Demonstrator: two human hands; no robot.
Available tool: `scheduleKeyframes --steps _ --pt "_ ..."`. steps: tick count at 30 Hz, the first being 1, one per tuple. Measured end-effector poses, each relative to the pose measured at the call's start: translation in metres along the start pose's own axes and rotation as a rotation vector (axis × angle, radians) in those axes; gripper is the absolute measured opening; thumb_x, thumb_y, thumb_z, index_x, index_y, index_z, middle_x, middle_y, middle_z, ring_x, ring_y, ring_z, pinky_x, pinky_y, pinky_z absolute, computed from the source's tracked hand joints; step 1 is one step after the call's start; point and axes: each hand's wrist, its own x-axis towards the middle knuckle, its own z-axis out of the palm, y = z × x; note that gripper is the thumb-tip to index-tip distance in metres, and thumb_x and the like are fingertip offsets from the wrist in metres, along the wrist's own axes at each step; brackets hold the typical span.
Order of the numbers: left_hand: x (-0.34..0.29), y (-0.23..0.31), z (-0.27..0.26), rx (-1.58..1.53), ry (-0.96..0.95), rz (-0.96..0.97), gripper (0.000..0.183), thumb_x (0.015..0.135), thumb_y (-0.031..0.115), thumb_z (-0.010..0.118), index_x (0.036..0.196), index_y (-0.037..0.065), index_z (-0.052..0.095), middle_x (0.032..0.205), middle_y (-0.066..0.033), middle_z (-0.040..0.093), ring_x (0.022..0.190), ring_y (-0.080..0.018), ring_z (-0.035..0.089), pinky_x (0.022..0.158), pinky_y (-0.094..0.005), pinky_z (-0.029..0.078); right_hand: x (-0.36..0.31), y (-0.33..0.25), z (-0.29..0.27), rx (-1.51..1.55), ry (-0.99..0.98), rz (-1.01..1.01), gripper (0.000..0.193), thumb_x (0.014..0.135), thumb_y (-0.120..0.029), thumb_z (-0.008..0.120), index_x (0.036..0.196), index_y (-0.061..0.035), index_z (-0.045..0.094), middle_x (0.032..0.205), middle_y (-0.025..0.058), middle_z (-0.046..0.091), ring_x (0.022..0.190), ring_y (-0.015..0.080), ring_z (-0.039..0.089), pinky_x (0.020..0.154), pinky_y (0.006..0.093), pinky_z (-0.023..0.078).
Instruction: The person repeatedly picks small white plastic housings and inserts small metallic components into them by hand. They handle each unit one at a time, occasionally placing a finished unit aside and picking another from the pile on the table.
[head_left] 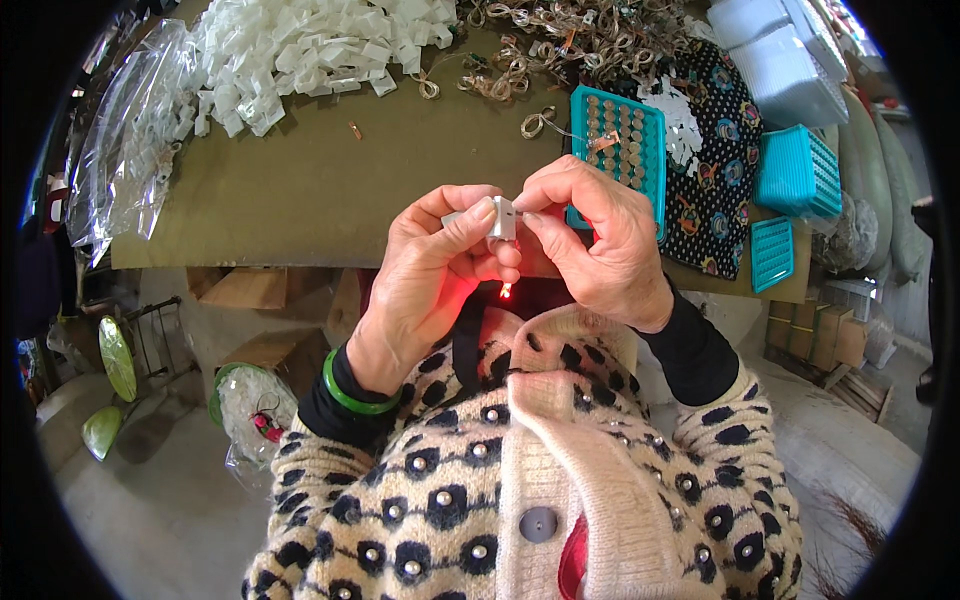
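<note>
Between the thumb and fingers of my left hand (432,262) is a small white plastic case (503,218), held up above the table's near edge. The fingers of my right hand (600,240) are pinched together at the case's right side; what lies between them is too small to make out. Just under the left fingertips a small red light (506,291) glows and tints both hands red. Behind my right hand, a turquoise tray (660,150) holds rows of round coin cells (625,125). A loop of thin wire (537,124) lies against its left edge.
White plastic pieces (300,60) are heaped at the far left beside clear plastic film (135,130). Coiled wires (540,60) pile up at the back. Stacked turquoise trays (800,172) stand right of a dark patterned cloth (722,150). A clear bag (257,420) sits below, left of me.
</note>
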Motion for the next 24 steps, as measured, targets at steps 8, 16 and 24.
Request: scheduleKeyframes --steps 8,16,24 --pt "-0.001 0.000 0.000 -0.001 -0.006 -0.041 0.017 0.095 0.011 0.066 0.106 -0.002 0.061 0.088 -0.0124 0.068 0.072 -0.0219 0.070 0.064 -0.0359 0.062 0.002 -0.002 -0.006 -0.013 -0.057 0.024 0.011 0.084 0.007 0.065 0.093 -0.0003 0.062 0.088 0.0089 0.065 0.074 0.0183 0.064 0.066 0.0272 0.050" --pt "-0.001 -0.004 0.000 -0.007 -0.014 -0.011 0.018 0.094 0.010 0.067 0.105 -0.002 0.061 0.087 -0.0118 0.068 0.071 -0.0212 0.070 0.063 -0.0351 0.062 0.002 0.001 0.005 -0.019 -0.027 -0.043 0.018 0.080 0.012 0.061 0.091 -0.0021 0.062 0.082 0.0083 0.063 0.069 0.0228 0.065 0.060 0.0311 0.051" --pt "-0.002 -0.006 0.001 0.020 0.006 0.009 0.017 0.094 0.010 0.067 0.105 -0.003 0.061 0.086 -0.0118 0.068 0.071 -0.0207 0.070 0.063 -0.0340 0.063 -0.003 0.000 0.000 -0.071 -0.065 0.069 0.011 0.080 0.007 0.063 0.087 -0.0007 0.058 0.078 0.0087 0.059 0.065 0.0224 0.063 0.056 0.0313 0.049"
